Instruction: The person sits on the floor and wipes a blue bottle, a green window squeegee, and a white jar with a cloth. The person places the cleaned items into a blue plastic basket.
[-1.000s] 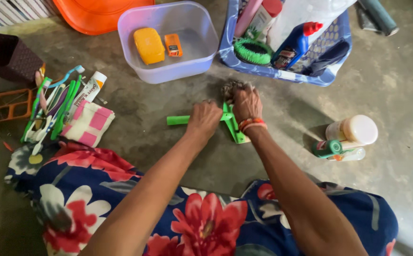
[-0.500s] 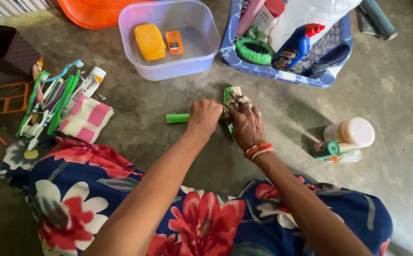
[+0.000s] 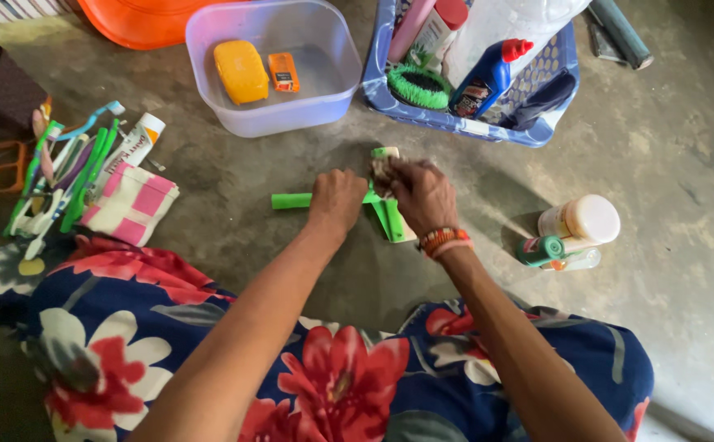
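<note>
A bright green plastic tool (image 3: 390, 219) with a long handle lies on the concrete floor in front of my knees. My left hand (image 3: 336, 200) is closed on its handle, whose end sticks out to the left. My right hand (image 3: 422, 195) presses a small crumpled brownish wad (image 3: 383, 169) against the tool's head. An orange bracelet circles my right wrist. My palms hide the middle of the tool.
A clear tub (image 3: 279, 61) with a yellow soap and a small orange box stands beyond. A blue basket (image 3: 472, 123) holds bottles and a green brush. Toothbrushes (image 3: 62, 176), a tube and a pink-checked cloth (image 3: 132, 205) lie left; small bottles (image 3: 574, 233) right.
My right hand has slid back up the green tool with the wad, from lower on it half a second ago. My left hand keeps its hold on the handle.
</note>
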